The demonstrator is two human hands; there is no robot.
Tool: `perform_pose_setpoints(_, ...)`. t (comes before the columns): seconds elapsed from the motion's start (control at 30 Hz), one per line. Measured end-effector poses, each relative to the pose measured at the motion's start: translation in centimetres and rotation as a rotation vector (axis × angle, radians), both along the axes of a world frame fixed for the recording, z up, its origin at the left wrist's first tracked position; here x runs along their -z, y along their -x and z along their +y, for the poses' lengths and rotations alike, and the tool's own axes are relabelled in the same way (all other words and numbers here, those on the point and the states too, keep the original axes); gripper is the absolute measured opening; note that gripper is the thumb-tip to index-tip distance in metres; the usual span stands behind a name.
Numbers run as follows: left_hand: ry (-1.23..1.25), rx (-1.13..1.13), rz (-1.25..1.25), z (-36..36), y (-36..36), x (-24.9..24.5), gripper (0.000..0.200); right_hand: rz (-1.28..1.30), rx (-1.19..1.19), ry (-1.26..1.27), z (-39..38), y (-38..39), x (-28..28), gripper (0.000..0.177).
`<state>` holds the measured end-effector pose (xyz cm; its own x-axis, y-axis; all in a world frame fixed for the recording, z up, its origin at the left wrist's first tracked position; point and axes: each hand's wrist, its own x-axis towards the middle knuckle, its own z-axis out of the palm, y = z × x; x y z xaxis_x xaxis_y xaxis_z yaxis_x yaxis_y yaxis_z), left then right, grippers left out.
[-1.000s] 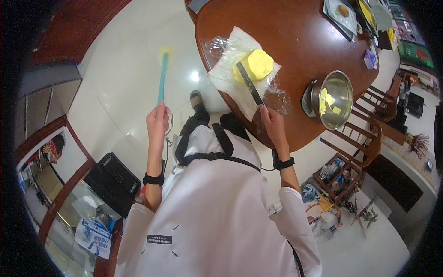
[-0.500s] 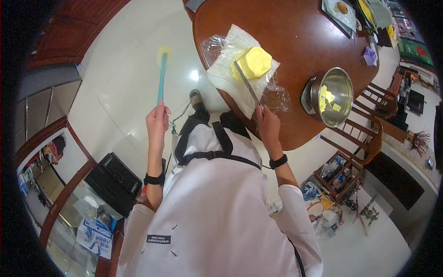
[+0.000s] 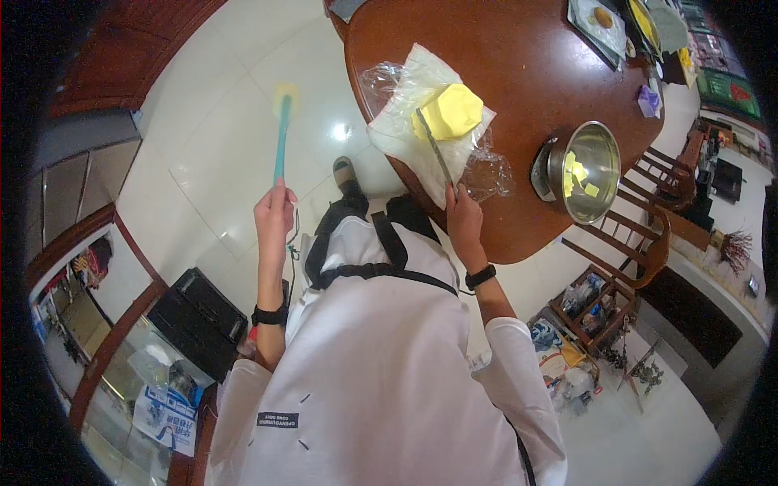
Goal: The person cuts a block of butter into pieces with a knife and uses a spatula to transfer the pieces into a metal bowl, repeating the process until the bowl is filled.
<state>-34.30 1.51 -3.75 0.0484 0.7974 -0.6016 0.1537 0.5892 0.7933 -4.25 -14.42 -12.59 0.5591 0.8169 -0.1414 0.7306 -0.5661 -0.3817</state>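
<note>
My left hand (image 3: 275,212) is closed round the teal handle of a spatula (image 3: 283,134), held up over the floor with its pale yellowish head pointing away from me. In my right hand (image 3: 465,220) is a knife (image 3: 438,154), its blade lying along the left side of a yellow block that looks like butter (image 3: 455,112). Under the block is a white wrapper (image 3: 405,158), with crumpled clear plastic (image 3: 489,172) around it at the table's edge. To the right, a steel bowl (image 3: 606,146) holds several yellow pieces (image 3: 574,172).
The wooden table (image 3: 519,89) curves away in front of me. A scale-like device (image 3: 541,172) sits partly under the bowl. Farther back are a tray with a round brown item (image 3: 602,18) and a purple packet (image 3: 648,101). Wooden chairs (image 3: 648,235) stand at the right.
My right hand has shifted slightly, and the knife's tip sits a little lower against the block. The left hand and spatula have hardly moved. The view has shifted slightly.
</note>
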Motion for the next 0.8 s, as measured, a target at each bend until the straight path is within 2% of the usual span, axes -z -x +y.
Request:
perform_pose_setpoints(0.43, 0.008, 0.043, -0.037, 1.3, 1.5, 0.6, 0.043, 0.117, 0.016, 0.032, 0.9, 0.7, -0.6, 0.031)
perform_pose_setpoints(0.63, 0.013, 0.060, -0.053, 1.6, 2.2, 1.0, 0.043, 0.118, -0.109, -0.035, 1.4, 0.3, -0.7, 0.038)
perform_pose_setpoints(0.7, 0.020, 0.061, -0.056, 1.7, 2.4, 1.0, 0.043, 0.144, -0.085, 0.153, 1.5, 0.0, 0.5, 0.037)
perform_pose_setpoints(0.8, 0.025, 0.053, -0.028, 2.0, 2.7, 0.9, 0.043, 0.221, 0.039, 0.152, 1.9, 0.5, -0.1, 0.042)
